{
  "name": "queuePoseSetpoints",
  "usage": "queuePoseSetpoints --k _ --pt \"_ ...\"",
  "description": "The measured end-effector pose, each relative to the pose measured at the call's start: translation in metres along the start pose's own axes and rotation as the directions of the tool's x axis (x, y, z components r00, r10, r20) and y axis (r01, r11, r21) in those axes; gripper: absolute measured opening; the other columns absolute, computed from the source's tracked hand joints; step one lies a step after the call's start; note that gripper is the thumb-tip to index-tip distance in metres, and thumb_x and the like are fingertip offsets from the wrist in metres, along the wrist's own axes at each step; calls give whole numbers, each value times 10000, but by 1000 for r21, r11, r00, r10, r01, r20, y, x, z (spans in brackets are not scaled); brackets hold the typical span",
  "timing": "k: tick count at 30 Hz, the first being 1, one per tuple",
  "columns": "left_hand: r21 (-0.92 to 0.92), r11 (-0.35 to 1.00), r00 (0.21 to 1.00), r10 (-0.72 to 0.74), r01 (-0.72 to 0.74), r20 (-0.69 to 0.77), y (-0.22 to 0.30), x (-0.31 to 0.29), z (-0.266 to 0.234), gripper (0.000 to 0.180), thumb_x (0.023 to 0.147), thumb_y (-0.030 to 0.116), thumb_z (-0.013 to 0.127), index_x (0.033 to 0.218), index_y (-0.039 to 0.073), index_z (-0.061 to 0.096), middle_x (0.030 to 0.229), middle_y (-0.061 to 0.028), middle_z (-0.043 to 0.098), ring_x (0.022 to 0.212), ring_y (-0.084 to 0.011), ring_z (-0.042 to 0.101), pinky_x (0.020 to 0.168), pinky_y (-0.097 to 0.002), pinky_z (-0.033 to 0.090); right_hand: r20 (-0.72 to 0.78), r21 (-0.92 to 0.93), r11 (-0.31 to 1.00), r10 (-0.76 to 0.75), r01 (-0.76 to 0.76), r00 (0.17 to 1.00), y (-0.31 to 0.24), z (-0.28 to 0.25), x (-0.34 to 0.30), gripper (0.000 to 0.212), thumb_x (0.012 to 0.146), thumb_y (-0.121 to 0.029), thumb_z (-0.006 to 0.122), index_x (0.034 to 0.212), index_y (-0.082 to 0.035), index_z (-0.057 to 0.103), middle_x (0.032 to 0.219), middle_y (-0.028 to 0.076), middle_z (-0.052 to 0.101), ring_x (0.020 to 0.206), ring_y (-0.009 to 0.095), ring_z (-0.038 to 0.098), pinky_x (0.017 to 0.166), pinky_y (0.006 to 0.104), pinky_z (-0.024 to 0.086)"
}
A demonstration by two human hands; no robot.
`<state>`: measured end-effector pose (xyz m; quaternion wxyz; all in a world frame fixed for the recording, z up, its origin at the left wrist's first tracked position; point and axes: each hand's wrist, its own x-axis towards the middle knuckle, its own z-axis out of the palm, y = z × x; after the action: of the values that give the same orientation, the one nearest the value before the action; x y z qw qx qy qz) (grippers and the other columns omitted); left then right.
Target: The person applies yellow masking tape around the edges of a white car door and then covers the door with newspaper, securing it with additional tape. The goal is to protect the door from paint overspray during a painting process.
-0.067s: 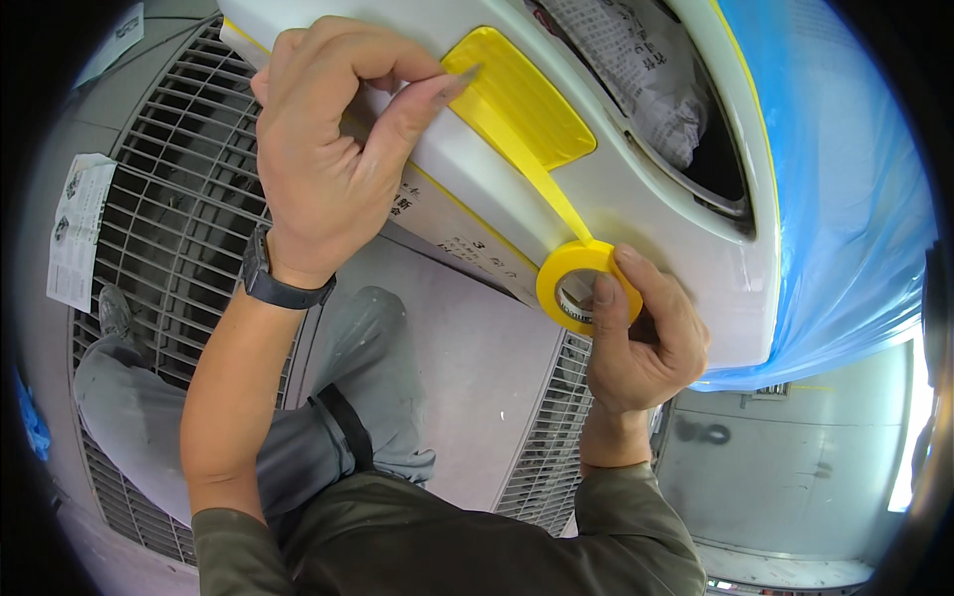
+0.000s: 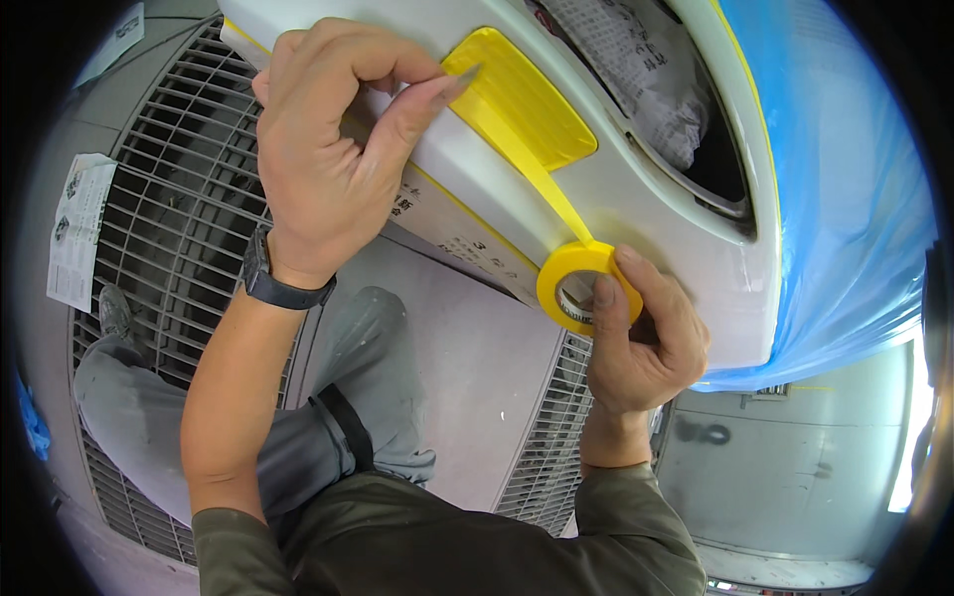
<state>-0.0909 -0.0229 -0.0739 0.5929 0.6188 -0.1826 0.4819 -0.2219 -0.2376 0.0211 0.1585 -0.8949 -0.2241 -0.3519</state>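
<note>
My right hand (image 2: 651, 338) grips a roll of yellow masking tape (image 2: 553, 281) between thumb and fingers, its flat side toward me. From the roll a pulled-out strip of tape (image 2: 545, 185) runs taut, up and to the left, to my left hand (image 2: 333, 149). There the thumb and forefinger pinch the strip's end. Behind the strip, a rectangular patch covered with yellow tape (image 2: 532, 94) sits on the white car bumper (image 2: 686, 268). Whether the strip touches the bumper I cannot tell.
Crumpled newspaper (image 2: 641, 74) fills the dark opening in the bumper. Blue plastic sheeting (image 2: 845, 199) drapes the right side. A sheet of paper with writing (image 2: 472, 248) runs along the bumper's lower edge. Metal floor grating (image 2: 189, 149) and a printed paper sheet (image 2: 79, 233) lie at left.
</note>
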Motion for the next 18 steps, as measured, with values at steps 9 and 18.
queuePoseSetpoints --k 9,18 --pt "354 931 996 66 -85 67 -10 0 -13 524 902 327 846 1297 66 620 1421 -128 507 1298 -275 475 1060 -388 419 -4 -3 1000 13 -13 1000 -2 0 1 233 832 16 822 1062 19 787 802 147 756 655 187 708 615 275 556" --pt "435 726 845 426 -533 324 -45 78 -41 1413 586 726 929 1620 72 222 1637 -237 224 1551 -449 193 1260 -587 217 -2 1 1000 26 -26 1000 -4 0 2 236 841 18 803 1076 19 786 806 143 758 663 188 709 631 273 556"
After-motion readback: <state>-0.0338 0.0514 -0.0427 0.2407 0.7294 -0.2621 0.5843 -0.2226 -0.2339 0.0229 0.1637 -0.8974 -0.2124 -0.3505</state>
